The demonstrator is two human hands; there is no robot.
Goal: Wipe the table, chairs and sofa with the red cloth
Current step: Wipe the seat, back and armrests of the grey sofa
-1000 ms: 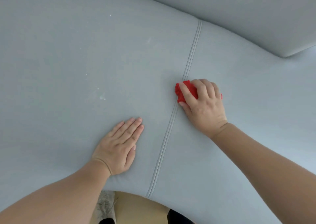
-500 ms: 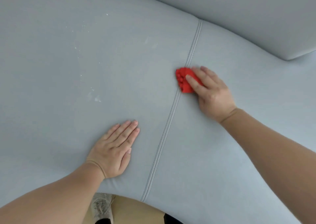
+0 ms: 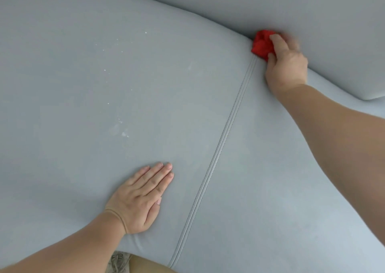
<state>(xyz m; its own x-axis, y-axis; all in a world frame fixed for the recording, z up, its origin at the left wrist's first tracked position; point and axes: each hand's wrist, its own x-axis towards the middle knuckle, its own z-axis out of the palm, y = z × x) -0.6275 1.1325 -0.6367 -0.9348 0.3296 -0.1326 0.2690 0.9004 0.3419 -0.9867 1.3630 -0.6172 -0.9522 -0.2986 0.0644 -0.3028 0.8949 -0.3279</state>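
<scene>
the right hand (image 3: 285,64) has its fingers curled round the crumpled red cloth (image 3: 261,44). the cloth sits at about one o'clock, pressed into the crease where the pale grey fabric sofa seat (image 3: 187,85) meets the grey back cushion (image 3: 312,12), at the far end of the raised double seam (image 3: 220,147). the left hand (image 3: 143,197) lies flat at six o'clock, fingers straight and together, bracing on the seat. to do this step well, i'd run the cloth firmly along the crease. then i'd sweep it toward the white specks and smudge (image 3: 123,131) at ten o'clock, which look unwiped.
</scene>
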